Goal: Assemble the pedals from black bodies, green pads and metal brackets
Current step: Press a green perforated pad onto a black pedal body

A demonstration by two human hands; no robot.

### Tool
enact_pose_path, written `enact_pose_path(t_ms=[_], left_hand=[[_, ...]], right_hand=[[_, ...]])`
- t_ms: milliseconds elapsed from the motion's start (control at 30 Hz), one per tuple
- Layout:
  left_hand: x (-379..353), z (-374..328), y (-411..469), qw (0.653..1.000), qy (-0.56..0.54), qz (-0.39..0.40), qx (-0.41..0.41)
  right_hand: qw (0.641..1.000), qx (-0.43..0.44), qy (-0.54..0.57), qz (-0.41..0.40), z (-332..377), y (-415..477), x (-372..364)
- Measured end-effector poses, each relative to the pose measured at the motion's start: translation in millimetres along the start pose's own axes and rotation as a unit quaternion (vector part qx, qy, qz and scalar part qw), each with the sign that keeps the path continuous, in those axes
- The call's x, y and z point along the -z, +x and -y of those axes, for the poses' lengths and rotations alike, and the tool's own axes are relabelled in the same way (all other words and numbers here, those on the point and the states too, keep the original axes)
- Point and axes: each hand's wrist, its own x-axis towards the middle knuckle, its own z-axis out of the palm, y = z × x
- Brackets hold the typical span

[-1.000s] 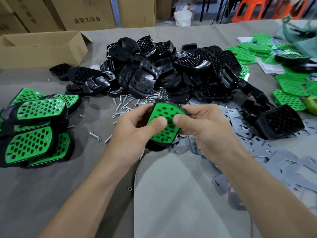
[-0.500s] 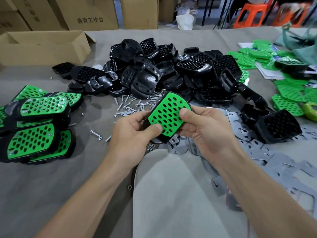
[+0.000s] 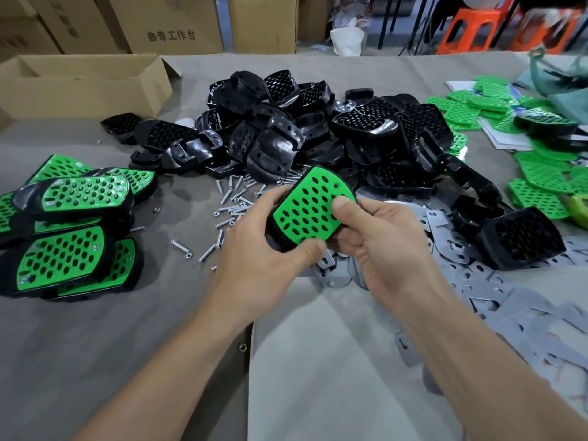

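Both my hands hold one pedal (image 3: 307,210) above the table: a green perforated pad seated on a black body. My left hand (image 3: 254,249) grips its left and lower edge, thumb on the pad's bottom corner. My right hand (image 3: 378,240) grips the right side, thumb pressed on the green face. A heap of black bodies (image 3: 318,128) lies behind. Loose green pads (image 3: 537,183) spread at the right. Grey metal brackets (image 3: 496,291) are strewn under and right of my right hand. The pedal's underside is hidden.
Several assembled green-and-black pedals (image 3: 70,230) are stacked at the left. Screws (image 3: 232,202) lie scattered just left of the held pedal. An open cardboard box (image 3: 82,87) stands at the back left, orange stools (image 3: 474,27) beyond the table.
The pedal has tilted up so its green face turns more toward me. My right thumb has slid onto the pad's right side and my left thumb has dropped to its lower corner.
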Motion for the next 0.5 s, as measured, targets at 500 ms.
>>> enact_pose_path(t_ms=[500], left_hand=[[10.2, -4.5, -5.8, 0.991, 0.118, 0.007, -0.068]], right_hand=[[0.989, 0.082, -0.112, 0.056, 0.7, 5.3, 9.8]])
